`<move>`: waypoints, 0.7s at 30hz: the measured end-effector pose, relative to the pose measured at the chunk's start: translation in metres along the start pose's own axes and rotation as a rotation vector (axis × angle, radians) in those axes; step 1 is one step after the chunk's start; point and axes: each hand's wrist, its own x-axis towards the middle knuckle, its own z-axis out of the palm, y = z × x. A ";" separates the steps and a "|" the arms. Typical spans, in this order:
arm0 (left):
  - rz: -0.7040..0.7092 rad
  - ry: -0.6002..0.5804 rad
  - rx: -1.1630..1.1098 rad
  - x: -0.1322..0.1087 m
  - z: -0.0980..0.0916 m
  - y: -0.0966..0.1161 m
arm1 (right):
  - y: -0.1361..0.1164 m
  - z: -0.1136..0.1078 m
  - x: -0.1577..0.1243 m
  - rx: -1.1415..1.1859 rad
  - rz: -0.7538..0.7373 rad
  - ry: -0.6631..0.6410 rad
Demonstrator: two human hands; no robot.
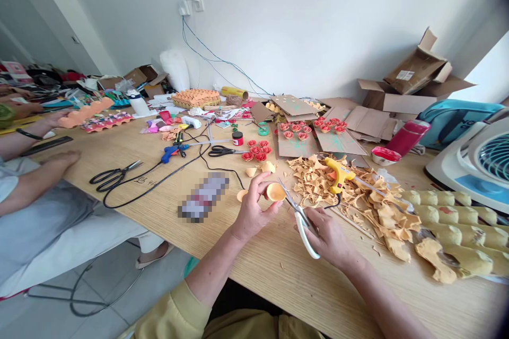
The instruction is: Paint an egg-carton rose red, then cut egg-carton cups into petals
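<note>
Between the thumb and fingers of my left hand (254,205) is a small orange cup cut from an egg carton (275,192), its hollow side toward me. My right hand (326,233) grips white-handled scissors (304,233), whose blades point up and left beside the cup's right rim. Whether the blades touch the rim I cannot tell. Just beyond my left hand lie more cut cups (251,171) on the wooden table (258,286). A heap of torn orange carton scraps (318,190) spreads to the right, with a yellow glue gun (338,174) on top.
Red paper roses (256,151) stand behind my hands, with more on cardboard sheets (296,143). Black scissors (115,176), a blue glue gun (172,153) and its cord lie left. Egg cartons (453,228) and a fan (489,159) are at right. Another person (40,206) sits at left.
</note>
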 end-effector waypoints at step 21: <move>0.038 -0.166 -0.032 -0.002 0.001 0.005 | 0.001 0.000 0.000 -0.119 0.019 -0.020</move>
